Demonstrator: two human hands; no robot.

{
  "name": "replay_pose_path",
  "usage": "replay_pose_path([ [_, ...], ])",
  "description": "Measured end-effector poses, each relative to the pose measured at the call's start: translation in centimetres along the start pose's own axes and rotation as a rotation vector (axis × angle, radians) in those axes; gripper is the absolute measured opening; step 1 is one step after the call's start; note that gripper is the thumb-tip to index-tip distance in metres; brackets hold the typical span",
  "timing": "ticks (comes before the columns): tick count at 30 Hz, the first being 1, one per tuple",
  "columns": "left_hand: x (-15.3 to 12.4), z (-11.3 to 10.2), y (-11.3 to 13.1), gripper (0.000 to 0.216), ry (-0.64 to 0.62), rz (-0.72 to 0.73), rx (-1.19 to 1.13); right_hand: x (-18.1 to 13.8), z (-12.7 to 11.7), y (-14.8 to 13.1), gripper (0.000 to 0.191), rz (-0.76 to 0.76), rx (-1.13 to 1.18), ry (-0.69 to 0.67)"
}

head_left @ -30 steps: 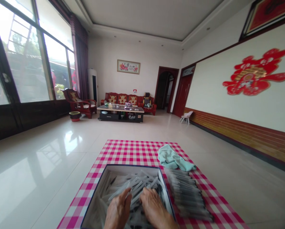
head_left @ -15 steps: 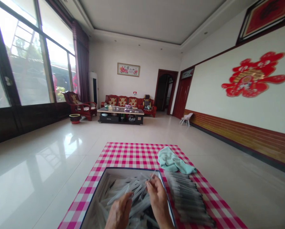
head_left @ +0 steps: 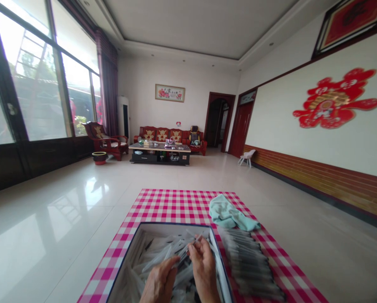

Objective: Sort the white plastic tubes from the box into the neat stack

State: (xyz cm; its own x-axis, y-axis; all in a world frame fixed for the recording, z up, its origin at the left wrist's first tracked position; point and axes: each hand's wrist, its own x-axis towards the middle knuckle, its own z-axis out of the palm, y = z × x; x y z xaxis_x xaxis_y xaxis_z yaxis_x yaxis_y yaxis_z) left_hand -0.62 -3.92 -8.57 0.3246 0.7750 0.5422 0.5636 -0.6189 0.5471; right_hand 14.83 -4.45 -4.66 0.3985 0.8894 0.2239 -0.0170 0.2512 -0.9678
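An open box with a dark blue rim holds a loose heap of slim translucent tubes and some small black parts. Over its right half, my right hand pinches a slim pen-like tube between thumb and fingers. My left hand is closed just to the left, thumb and forefinger together near the tube's lower end; what sits between them is too small to make out. Right of the box lies a row of pen-like sticks, clear with dark ends, blurred in this view.
A pink-and-white checked cloth covers the table. Behind the row of sticks lies a crumpled mint-green cloth. Farther off are a low coffee table, a red wooden sofa and a small white chair.
My right hand has shifted slightly left and down, tilting the tube flatter. My left hand has moved a little right, so the hands are closer together.
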Motion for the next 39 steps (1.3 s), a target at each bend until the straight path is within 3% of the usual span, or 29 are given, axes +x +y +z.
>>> replay_pose_path([
  [5,0.8,-1.2,2.1,0.033,-0.103,-0.081,-0.089,-1.1,0.5,0.3,0.028,0.030,-0.036,-0.171],
  [8,1.2,-1.8,3.1,0.035,-0.117,-0.175,-0.037,-1.1,0.2,-0.3,0.030,0.073,-0.061,-0.262],
  [14,1.2,-1.9,3.3,0.034,-0.144,-0.284,0.049,0.5,-1.7,-1.5,0.036,0.131,0.038,-0.104],
  [19,1.1,-1.8,3.1,0.033,-0.137,-0.244,0.048,0.6,-2.1,-1.6,0.032,0.196,0.066,-0.127],
  [22,1.1,-1.8,3.0,0.031,-0.131,-0.196,0.003,-0.2,-1.5,-1.3,0.024,0.209,0.021,-0.213],
  [28,0.8,-1.6,2.7,0.025,-0.125,-0.172,-0.074,-0.6,-1.1,-1.2,0.012,0.090,-0.326,-0.465],
  [34,0.7,-1.4,2.5,0.025,-0.120,-0.179,-0.038,0.5,-4.4,-2.3,0.026,-0.230,-0.821,-0.715],
  [39,0.9,-1.7,2.9,0.026,-0.129,-0.197,-0.047,0.1,-5.9,-1.5,0.032,-0.291,-1.104,-0.845],
])
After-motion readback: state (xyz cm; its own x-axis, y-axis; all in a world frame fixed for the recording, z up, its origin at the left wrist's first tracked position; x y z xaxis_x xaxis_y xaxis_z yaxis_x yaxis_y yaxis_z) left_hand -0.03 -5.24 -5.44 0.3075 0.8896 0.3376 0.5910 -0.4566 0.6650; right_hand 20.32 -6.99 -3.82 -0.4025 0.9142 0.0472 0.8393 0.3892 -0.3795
